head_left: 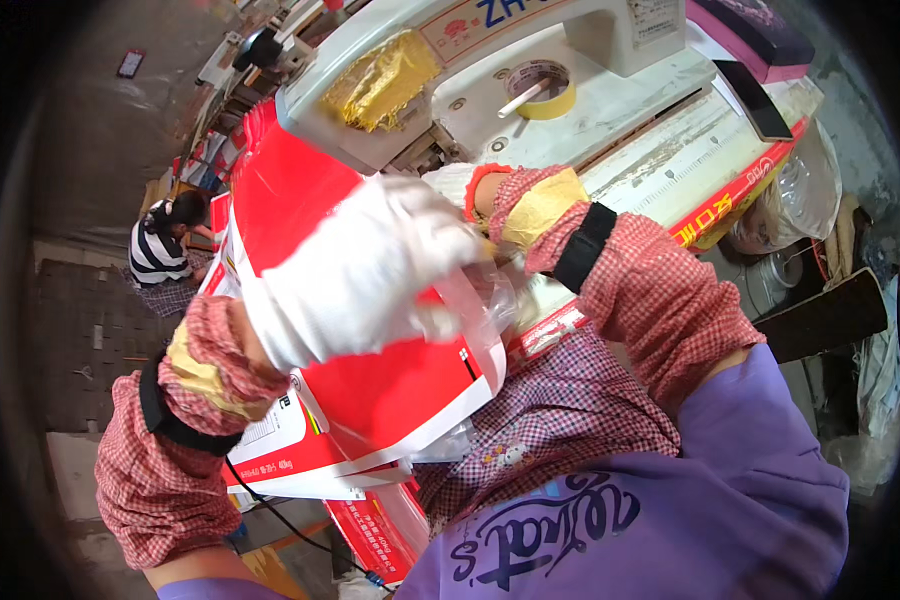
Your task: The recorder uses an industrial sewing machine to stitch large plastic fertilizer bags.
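My left hand (370, 260), in a white knit glove, is blurred by motion over a stack of red and white printed sacks (300, 190). Its fingers look curled, but what they hold is hidden. Clear plastic film (495, 290) and a white sack edge hang just below those fingers. Beyond it, my right hand (455, 183), gloved in white with an orange cuff, reaches in beside the white sewing machine (610, 110). The left glove covers most of its fingers. Red and white sack material also lies across my lap, over a checked apron (560, 410).
A yellow tape roll (541, 90) with a white stick sits on the machine bed. Farther right are a phone (753, 100) and a purple box (755, 35). A clear plastic bag (795, 190) hangs beside the table. At left, a person (165, 240) in stripes sits low. A black cable (300, 520) runs below.
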Tool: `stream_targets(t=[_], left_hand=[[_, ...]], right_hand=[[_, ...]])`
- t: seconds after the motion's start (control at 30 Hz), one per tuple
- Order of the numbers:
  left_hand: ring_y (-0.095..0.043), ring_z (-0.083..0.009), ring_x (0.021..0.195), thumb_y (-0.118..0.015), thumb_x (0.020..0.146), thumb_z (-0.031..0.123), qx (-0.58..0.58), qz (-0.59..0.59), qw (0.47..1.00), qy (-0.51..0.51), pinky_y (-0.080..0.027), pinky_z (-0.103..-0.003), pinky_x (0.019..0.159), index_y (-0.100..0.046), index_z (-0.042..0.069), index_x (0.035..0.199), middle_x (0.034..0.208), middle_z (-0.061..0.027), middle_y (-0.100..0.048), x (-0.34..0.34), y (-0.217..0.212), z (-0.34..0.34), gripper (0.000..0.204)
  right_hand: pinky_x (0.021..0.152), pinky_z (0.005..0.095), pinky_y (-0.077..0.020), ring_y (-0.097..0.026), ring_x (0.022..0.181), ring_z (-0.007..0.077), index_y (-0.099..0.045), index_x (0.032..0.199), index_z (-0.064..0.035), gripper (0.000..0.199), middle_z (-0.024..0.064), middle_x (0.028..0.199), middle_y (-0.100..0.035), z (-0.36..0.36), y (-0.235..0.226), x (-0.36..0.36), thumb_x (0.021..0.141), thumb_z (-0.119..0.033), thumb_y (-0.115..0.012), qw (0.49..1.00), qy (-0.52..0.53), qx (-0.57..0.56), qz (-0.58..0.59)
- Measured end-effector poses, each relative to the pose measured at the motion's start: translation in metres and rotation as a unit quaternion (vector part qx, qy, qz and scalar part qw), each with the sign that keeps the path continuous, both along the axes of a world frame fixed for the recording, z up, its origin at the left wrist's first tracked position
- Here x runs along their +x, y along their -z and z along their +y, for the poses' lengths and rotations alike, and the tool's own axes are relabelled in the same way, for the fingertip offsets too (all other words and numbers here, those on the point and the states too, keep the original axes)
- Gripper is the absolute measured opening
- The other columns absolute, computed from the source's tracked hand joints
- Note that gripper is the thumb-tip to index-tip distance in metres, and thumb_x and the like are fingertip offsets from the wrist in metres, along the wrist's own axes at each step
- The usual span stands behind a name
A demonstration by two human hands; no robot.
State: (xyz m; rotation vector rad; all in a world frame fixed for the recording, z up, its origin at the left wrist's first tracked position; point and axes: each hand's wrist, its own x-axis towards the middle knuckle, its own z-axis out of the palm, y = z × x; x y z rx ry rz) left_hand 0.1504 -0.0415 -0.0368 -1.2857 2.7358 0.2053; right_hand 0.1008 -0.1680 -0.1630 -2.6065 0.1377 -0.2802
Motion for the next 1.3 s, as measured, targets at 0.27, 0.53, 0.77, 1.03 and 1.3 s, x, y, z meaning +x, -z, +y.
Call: stream_targets(t=[0.27, 0.53, 0.77, 1.03, 1.3], left_hand=[[-0.058, -0.0247, 0.064, -0.063, 0.075, 0.019, 0.473, -0.128, 0.866, -0.103, -0.047, -0.034, 0.062, -0.064, 0.008, 0.082, 0.067, -0.0075, -0.06, -0.047, -0.021, 0.005, 0.014], [-0.06, -0.0196, 0.063, -0.059, 0.073, 0.056, 0.559, -0.32, 0.695, -0.32, -0.047, -0.033, 0.059, -0.065, 0.006, 0.087, 0.065, -0.0102, -0.059, -0.062, -0.067, 0.009, 0.052], [-0.063, -0.0175, 0.066, -0.061, 0.069, 0.029, 0.464, -0.575, 0.666, -0.105, -0.049, -0.034, 0.062, -0.067, 0.012, 0.075, 0.065, -0.0012, -0.062, -0.09, -0.062, 0.096, 0.02], [-0.061, -0.0264, 0.057, -0.062, 0.064, 0.019, 0.426, -0.241, 0.867, 0.094, -0.046, -0.036, 0.049, -0.063, 0.01, 0.061, 0.059, -0.0062, -0.06, -0.163, 0.001, 0.073, 0.01], [-0.058, -0.0256, 0.08, -0.06, 0.072, 0.026, 0.517, -0.475, 0.706, 0.091, -0.041, -0.044, 0.066, -0.057, 0.012, 0.093, 0.083, -0.005, -0.06, -0.145, -0.029, 0.07, 0.025]], right_hand=[[0.059, 0.0401, -0.0473, -0.061, 0.069, 0.0323, -0.066, 0.078, -0.0126, 0.017, 0.0129, 0.074, -0.063, -0.002, 0.037, 0.015, 0.067, -0.022, -0.057, 0.971, -0.083, -0.223, -0.035], [0.059, 0.0389, -0.0495, -0.062, 0.067, 0.0305, -0.068, 0.082, -0.0125, 0.02, 0.0145, 0.076, -0.064, 0.007, 0.059, 0.046, 0.064, -0.018, -0.061, 0.994, 0.04, -0.093, 0.04], [0.062, 0.0331, -0.0496, -0.062, 0.068, 0.0189, -0.069, 0.083, -0.0111, 0.026, 0.0033, 0.074, -0.065, 0.039, 0.028, -0.001, 0.06, -0.023, -0.071, 0.99, 0.118, -0.006, 0.073], [0.056, 0.0408, -0.05, -0.063, 0.075, 0.0288, -0.056, 0.105, -0.0031, 0.028, 0.0131, 0.084, -0.061, 0.147, 0.024, -0.062, 0.082, -0.014, -0.045, 0.932, 0.338, 0.13, 0.024], [0.054, 0.0362, -0.0507, -0.063, 0.065, 0.0274, -0.065, 0.086, -0.0044, 0.018, 0.0152, 0.071, -0.063, 0.129, 0.018, -0.056, 0.077, -0.014, -0.052, 0.962, 0.268, 0.011, 0.052]])
